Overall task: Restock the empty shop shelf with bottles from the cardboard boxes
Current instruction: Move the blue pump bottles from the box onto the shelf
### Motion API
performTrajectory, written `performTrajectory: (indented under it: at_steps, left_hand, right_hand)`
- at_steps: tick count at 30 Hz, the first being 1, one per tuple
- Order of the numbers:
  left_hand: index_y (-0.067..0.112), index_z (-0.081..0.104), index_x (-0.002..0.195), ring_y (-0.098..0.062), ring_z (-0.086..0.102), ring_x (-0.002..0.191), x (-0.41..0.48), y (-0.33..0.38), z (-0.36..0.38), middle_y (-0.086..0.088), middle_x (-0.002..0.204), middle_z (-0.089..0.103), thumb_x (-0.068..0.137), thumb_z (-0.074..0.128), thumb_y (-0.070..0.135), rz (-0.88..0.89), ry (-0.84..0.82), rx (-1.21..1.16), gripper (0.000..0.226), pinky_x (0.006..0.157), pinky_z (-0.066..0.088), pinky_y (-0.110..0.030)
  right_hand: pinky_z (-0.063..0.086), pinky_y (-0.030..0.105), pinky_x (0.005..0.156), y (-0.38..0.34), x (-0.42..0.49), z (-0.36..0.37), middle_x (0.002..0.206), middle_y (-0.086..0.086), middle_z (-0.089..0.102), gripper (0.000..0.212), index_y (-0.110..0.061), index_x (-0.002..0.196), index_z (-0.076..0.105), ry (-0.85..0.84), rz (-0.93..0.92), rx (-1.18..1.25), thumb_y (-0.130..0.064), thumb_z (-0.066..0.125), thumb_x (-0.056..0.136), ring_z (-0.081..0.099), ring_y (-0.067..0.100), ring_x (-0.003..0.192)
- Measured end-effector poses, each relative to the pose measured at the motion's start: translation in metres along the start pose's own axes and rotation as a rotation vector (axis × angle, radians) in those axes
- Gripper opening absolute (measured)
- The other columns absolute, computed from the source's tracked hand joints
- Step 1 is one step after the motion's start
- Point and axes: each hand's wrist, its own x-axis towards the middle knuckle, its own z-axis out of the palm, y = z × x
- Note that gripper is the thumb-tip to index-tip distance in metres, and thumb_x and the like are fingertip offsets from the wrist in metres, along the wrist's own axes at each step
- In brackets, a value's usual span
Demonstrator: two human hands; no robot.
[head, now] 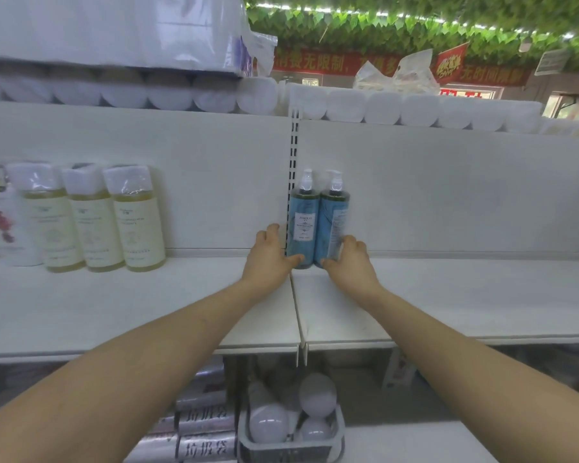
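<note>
White painted metal shelving fills the head view. Its flat matte shelf (448,295) is split by a seam that runs forward from a slotted upright post (294,155). Two tall cylindrical blue plastic pump bottles stand upright at the back of that shelf, just right of the post, touching side by side against the back panel. The left blue bottle (304,225) shows a white rectangular label, and the right blue bottle (331,225) is turned partly away. Each has a white pump under a clear cap.

The left hand (268,259) grips the left blue bottle low down, its thumb curled across the front and its fingers (272,230) along the bottle's left side. The right hand (351,262) grips the right blue bottle the same way, wrapped round its base.

Well apart to the left stand three pale yellow translucent bottles (92,222) with white tops wrapped in film. Soft white paper rolls (381,108) line the top shelf in one row. Below, a grey plastic basket (340,426) holds three rounded frosted white bulbs (268,424). Green leaf garlands (415,25) cover the ceiling.
</note>
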Motion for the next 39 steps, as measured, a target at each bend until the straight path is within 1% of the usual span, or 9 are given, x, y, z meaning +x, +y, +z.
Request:
performTrajectory:
  at_steps: [2,5,7,9,13,20,28,33,39]
  left_hand:
    - [0.014,0.036,0.156,-0.031,0.054,0.131,-0.012,0.003,-0.015,-0.013,0.147,0.046,0.092,0.081,0.039,0.014,-0.015,0.058,0.082,0.093,0.042,-0.032]
    - [0.016,0.034,0.161,-0.034,0.050,0.137,-0.033,0.009,-0.043,-0.012,0.156,0.042,0.094,0.078,0.045,0.073,-0.047,0.161,0.084,0.101,0.044,-0.038]
    - [0.019,0.034,0.162,-0.033,0.046,0.141,-0.052,0.011,-0.065,-0.010,0.161,0.038,0.096,0.075,0.047,0.109,-0.065,0.229,0.083,0.108,0.046,-0.044]
    - [0.021,0.033,0.163,-0.031,0.042,0.145,-0.074,0.013,-0.087,-0.006,0.164,0.035,0.097,0.073,0.049,0.129,-0.079,0.279,0.082,0.109,0.048,-0.048]
    - [0.022,0.034,0.164,-0.028,0.041,0.148,-0.125,0.008,-0.130,-0.003,0.166,0.034,0.099,0.071,0.050,0.146,-0.098,0.318,0.080,0.113,0.048,-0.048]
    - [0.022,0.036,0.163,-0.027,0.040,0.147,-0.199,-0.013,-0.181,-0.002,0.165,0.035,0.098,0.070,0.050,0.174,-0.132,0.316,0.079,0.114,0.046,-0.051]
    - [0.023,0.038,0.162,-0.025,0.041,0.145,-0.228,-0.014,-0.192,-0.001,0.163,0.038,0.096,0.072,0.051,0.267,-0.086,0.312,0.078,0.108,0.050,-0.050]
    - [0.019,0.042,0.160,-0.027,0.045,0.142,-0.270,-0.037,-0.183,-0.004,0.159,0.042,0.095,0.074,0.048,0.309,-0.141,0.310,0.078,0.112,0.047,-0.049]
    - [0.021,0.042,0.159,-0.024,0.044,0.144,-0.282,-0.047,-0.171,0.000,0.159,0.042,0.095,0.072,0.049,0.307,-0.156,0.264,0.076,0.109,0.051,-0.051]
  right_hand:
    - [0.050,0.044,0.098,-0.011,-0.015,-0.005,0.140,0.016,0.045,0.058,-0.007,0.147,0.042,-0.025,-0.038,-0.082,-0.024,0.069,0.098,0.054,0.036,0.124]
    - [0.049,0.047,0.105,-0.035,-0.043,-0.010,0.145,0.015,0.045,0.061,-0.011,0.149,0.042,-0.046,-0.138,-0.170,-0.025,0.070,0.096,0.049,0.036,0.131]
    - [0.046,0.045,0.107,-0.051,-0.065,-0.010,0.147,0.015,0.045,0.063,-0.012,0.151,0.042,-0.040,-0.208,-0.237,-0.027,0.070,0.097,0.048,0.036,0.133]
    - [0.046,0.045,0.107,-0.066,-0.090,-0.006,0.151,0.013,0.043,0.068,-0.013,0.155,0.038,-0.035,-0.247,-0.292,-0.031,0.069,0.098,0.046,0.035,0.137]
    - [0.045,0.046,0.113,-0.092,-0.141,0.008,0.159,0.011,0.038,0.072,-0.015,0.159,0.035,-0.046,-0.246,-0.319,-0.037,0.067,0.099,0.043,0.032,0.143]
    - [0.045,0.048,0.112,-0.120,-0.221,0.027,0.158,0.010,0.041,0.068,-0.017,0.158,0.038,-0.063,-0.234,-0.302,-0.033,0.066,0.098,0.044,0.033,0.142]
    - [0.044,0.046,0.114,-0.131,-0.270,0.015,0.159,0.010,0.040,0.066,-0.017,0.158,0.038,-0.024,-0.319,-0.335,-0.031,0.066,0.100,0.043,0.032,0.142]
    - [0.043,0.043,0.112,-0.125,-0.309,0.026,0.157,0.010,0.041,0.066,-0.015,0.157,0.039,-0.053,-0.284,-0.314,-0.030,0.067,0.099,0.042,0.031,0.144]
    - [0.045,0.042,0.109,-0.114,-0.321,0.028,0.154,0.009,0.044,0.064,-0.015,0.156,0.041,-0.071,-0.248,-0.316,-0.030,0.067,0.100,0.044,0.030,0.141]
